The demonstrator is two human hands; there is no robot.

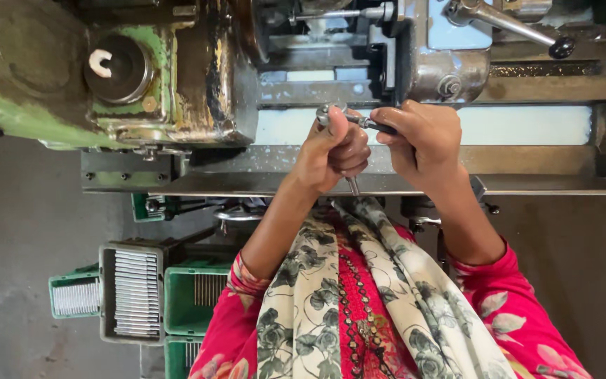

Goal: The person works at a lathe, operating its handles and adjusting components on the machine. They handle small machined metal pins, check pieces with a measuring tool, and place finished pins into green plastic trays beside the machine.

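Observation:
My left hand (334, 151) is closed around a thin metal rod (353, 184) whose lower end sticks out below the fist. Its round metal head (325, 114) shows above my thumb. My right hand (422, 137) grips a dark-handled metal tool (369, 124) that reaches left to that head. Both hands are held close together in front of an old green and grey metalworking machine (177, 77), above its steel front ledge (541, 184).
A lever with a black knob (562, 46) juts from the machine at top right. Green crates (191, 295) and a grey tray holding several metal rods (135, 295) stand on the concrete floor at lower left. My floral scarf (359, 302) hangs below.

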